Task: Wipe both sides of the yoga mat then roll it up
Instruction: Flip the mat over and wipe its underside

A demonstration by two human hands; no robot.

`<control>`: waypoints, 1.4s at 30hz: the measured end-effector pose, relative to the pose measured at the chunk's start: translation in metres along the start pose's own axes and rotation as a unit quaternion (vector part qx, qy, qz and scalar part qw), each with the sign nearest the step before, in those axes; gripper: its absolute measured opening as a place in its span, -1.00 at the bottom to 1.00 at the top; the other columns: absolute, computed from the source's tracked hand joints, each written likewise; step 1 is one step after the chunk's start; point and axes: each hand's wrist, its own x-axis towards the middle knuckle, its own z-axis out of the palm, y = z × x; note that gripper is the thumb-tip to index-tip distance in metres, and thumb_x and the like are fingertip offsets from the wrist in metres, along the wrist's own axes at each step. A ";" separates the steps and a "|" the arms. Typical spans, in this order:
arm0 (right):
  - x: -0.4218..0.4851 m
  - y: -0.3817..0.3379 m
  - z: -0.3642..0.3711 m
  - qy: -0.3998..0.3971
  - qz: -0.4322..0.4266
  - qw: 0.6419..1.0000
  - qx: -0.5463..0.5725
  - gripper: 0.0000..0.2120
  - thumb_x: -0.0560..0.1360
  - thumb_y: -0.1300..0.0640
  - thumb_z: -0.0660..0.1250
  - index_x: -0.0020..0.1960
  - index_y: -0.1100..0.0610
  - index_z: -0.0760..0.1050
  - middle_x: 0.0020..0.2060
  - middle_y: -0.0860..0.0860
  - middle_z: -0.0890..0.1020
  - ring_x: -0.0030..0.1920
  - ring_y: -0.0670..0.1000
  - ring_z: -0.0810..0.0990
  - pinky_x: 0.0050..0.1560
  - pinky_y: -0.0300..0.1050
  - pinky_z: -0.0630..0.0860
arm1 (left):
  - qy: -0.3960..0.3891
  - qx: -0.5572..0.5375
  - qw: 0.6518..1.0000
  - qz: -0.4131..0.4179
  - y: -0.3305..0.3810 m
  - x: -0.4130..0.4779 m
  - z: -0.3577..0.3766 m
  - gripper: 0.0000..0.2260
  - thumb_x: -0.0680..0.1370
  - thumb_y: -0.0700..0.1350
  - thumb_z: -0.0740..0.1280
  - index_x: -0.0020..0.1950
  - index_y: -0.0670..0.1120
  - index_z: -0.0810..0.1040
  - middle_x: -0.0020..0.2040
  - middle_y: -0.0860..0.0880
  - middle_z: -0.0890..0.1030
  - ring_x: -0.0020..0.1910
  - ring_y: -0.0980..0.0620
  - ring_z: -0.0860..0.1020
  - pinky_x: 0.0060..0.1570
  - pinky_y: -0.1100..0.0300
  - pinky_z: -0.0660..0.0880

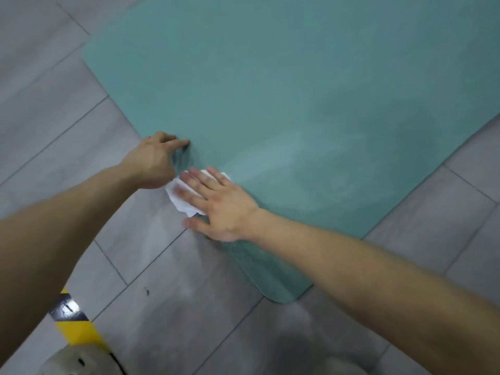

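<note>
The right hand's fingers [200, 185] are lying straight and spread, pressing flat on a white cloth [180, 201] rather than gripping it, so the right hand [221, 209] is basically working as a flat pad. The cloth is sitting right on the near end of the teal mat [270, 90], where that end is curling over and showing its ribbed underside. Over at the side edge, the left hand's fingers [178, 143] are curling round that turned-over bit, with the left hand [154, 161] half on the grey tile floor [67, 147]. Beyond both hands the mat is lying spread out flat and running away from the person. It's looking like soft, bendy foam: light, floppy, probably a bit grippy, likely to spring back open if let go. Best bet is taking hold along the curled end with both hands set wide apart so it's rolling evenly. Some yellow and black tape [73, 326] is showing on the floor down by the left forearm.
</note>
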 end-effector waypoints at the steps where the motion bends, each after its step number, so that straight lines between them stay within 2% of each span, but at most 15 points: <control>1: -0.003 0.001 -0.003 0.000 -0.007 1.000 0.000 -0.30 0.70 -0.31 -0.03 0.72 0.02 0.06 0.70 0.07 0.09 0.70 0.08 -0.02 0.66 0.13 -0.09 | -0.005 0.002 1.000 0.001 0.001 0.000 -0.002 -0.30 0.51 -0.25 0.32 0.65 0.09 0.31 0.61 -0.13 0.30 0.56 -0.23 0.30 0.58 -0.08 0.25; 5: -0.049 0.098 -0.025 0.058 0.206 0.977 0.025 -0.29 0.69 -0.32 -0.13 0.73 0.01 -0.08 0.72 0.01 -0.03 0.70 0.01 -0.11 0.68 0.08 -0.16 | -0.026 0.023 0.999 0.009 0.004 0.004 -0.008 -0.29 0.51 -0.24 0.29 0.64 0.13 0.31 0.58 -0.11 0.31 0.55 -0.22 0.31 0.57 -0.08 0.26; 7: -0.076 0.146 -0.039 0.044 0.271 0.962 0.014 -0.28 0.68 -0.33 -0.15 0.73 -0.01 -0.13 0.72 -0.01 -0.07 0.70 0.00 -0.14 0.68 0.07 -0.18 | -0.063 0.038 0.997 0.023 -0.002 0.008 -0.020 -0.29 0.52 -0.25 0.28 0.65 0.16 0.28 0.58 -0.10 0.30 0.56 -0.20 0.30 0.59 -0.04 0.24; 10: -0.079 0.150 -0.043 -0.003 0.300 0.954 0.017 -0.18 0.64 -0.42 -0.16 0.72 0.03 -0.20 0.71 0.01 -0.17 0.69 0.02 -0.24 0.67 0.12 -0.22 | -0.139 0.066 0.987 0.047 -0.010 0.008 -0.036 -0.25 0.56 -0.26 0.31 0.69 0.18 0.18 0.67 -0.09 0.16 0.64 -0.12 0.19 0.62 0.09 0.12; 13: -0.065 0.133 -0.050 -0.079 0.312 0.947 0.011 -0.02 0.56 -0.53 -0.15 0.70 0.10 -0.31 0.69 0.09 -0.28 0.68 0.10 -0.32 0.66 0.20 -0.25 | -0.187 0.067 0.978 0.065 -0.024 0.010 -0.034 -0.22 0.61 -0.05 0.42 0.71 0.22 0.06 0.73 -0.03 -0.03 0.69 -0.05 0.06 0.64 0.12 0.03; 16: -0.066 0.136 -0.085 -0.183 0.257 0.948 -0.036 -0.10 0.60 -0.48 -0.19 0.71 0.05 -0.30 0.69 0.06 -0.29 0.68 0.08 -0.33 0.65 0.19 -0.30 | -0.176 0.071 0.977 0.095 -0.034 0.017 -0.029 -0.27 0.63 0.01 0.40 0.68 0.29 0.08 0.73 -0.01 -0.02 0.69 -0.03 0.07 0.65 0.10 0.05; 18: -0.063 0.136 -0.104 -0.196 0.228 0.952 -0.056 -0.19 0.64 -0.43 -0.19 0.72 0.00 -0.25 0.70 0.03 -0.25 0.68 0.05 -0.31 0.66 0.16 -0.29 | -0.152 0.064 0.981 0.098 -0.035 0.018 -0.029 -0.31 0.63 0.02 0.38 0.67 0.29 0.12 0.73 -0.01 0.02 0.67 -0.03 0.14 0.63 0.09 0.11; 22: -0.049 0.126 -0.096 -0.119 0.251 0.961 -0.011 -0.28 0.67 -0.37 -0.21 0.72 -0.05 -0.20 0.70 -0.03 -0.22 0.69 0.01 -0.26 0.67 0.09 -0.26 | -0.108 0.059 0.986 0.111 -0.028 0.011 -0.026 -0.42 0.65 0.08 0.31 0.64 0.32 0.21 0.69 0.03 0.12 0.56 -0.03 0.37 0.52 0.03 0.32; 26: 0.005 0.087 -0.049 0.015 0.413 0.904 0.104 -0.33 0.70 -0.31 -0.16 0.72 -0.08 -0.20 0.70 -0.01 -0.23 0.69 0.06 -0.29 0.64 0.18 -0.33 | -0.057 0.081 0.987 0.124 -0.016 0.019 -0.034 -0.58 0.67 0.06 0.21 0.51 0.36 0.42 0.56 0.06 0.33 0.45 -0.06 0.47 0.40 0.05 0.40; 30: 0.078 -0.020 -0.007 0.041 0.265 0.961 0.072 -0.31 0.67 -0.29 -0.17 0.73 -0.04 -0.11 0.72 0.00 -0.09 0.70 0.03 -0.22 0.64 0.23 -0.25 | -0.064 0.135 0.982 0.116 -0.019 0.037 -0.061 -0.63 0.53 -0.05 0.23 0.21 0.27 0.68 0.38 0.06 0.60 0.29 -0.10 0.58 0.31 0.03 0.51; 34: 0.061 -0.010 -0.010 0.057 0.248 0.965 0.061 -0.29 0.67 -0.29 -0.20 0.73 -0.01 -0.03 0.72 -0.04 -0.04 0.70 -0.02 -0.14 0.67 0.14 -0.13 | 0.012 0.012 0.995 0.098 -0.035 0.048 -0.055 -0.60 0.59 -0.20 0.28 0.41 0.05 0.56 0.30 0.00 0.65 0.17 -0.06 0.56 0.23 0.12 0.46; 36: 0.023 0.041 -0.013 0.065 0.315 0.946 0.037 -0.30 0.69 -0.31 -0.15 0.73 0.01 -0.11 0.72 -0.03 -0.10 0.70 0.00 -0.16 0.68 0.13 -0.15 | 0.075 -0.003 0.991 0.111 -0.040 0.059 -0.045 -0.54 0.62 -0.12 0.30 0.53 0.04 0.45 0.47 -0.13 0.50 0.41 -0.19 0.47 0.44 -0.02 0.39; 38: -0.017 0.097 -0.022 0.075 0.440 0.895 0.030 -0.25 0.68 -0.35 -0.14 0.73 0.04 -0.14 0.72 0.02 -0.12 0.70 0.05 -0.16 0.68 0.14 -0.17 | 0.105 0.001 0.989 0.103 -0.053 0.067 -0.033 -0.49 0.66 -0.05 0.29 0.63 0.05 0.34 0.62 -0.20 0.28 0.56 -0.26 0.30 0.57 -0.09 0.24; 41: -0.031 0.124 -0.035 0.066 0.560 0.823 0.065 -0.15 0.62 -0.42 -0.17 0.73 0.07 -0.16 0.71 0.07 -0.17 0.70 0.07 -0.20 0.67 0.20 -0.21 | 0.110 0.047 0.986 0.114 -0.070 0.075 -0.011 -0.46 0.71 0.03 0.19 0.70 0.07 0.18 0.68 -0.17 0.18 0.61 -0.25 0.23 0.58 -0.13 0.20; 42: -0.019 0.112 -0.036 0.067 0.567 0.818 0.076 -0.14 0.61 -0.44 -0.17 0.73 0.06 -0.17 0.71 0.09 -0.18 0.70 0.08 -0.23 0.66 0.23 -0.24 | 0.118 0.052 0.985 0.115 -0.071 0.075 -0.005 -0.46 0.71 0.06 0.18 0.70 0.10 0.17 0.69 -0.13 0.17 0.61 -0.24 0.23 0.56 -0.16 0.22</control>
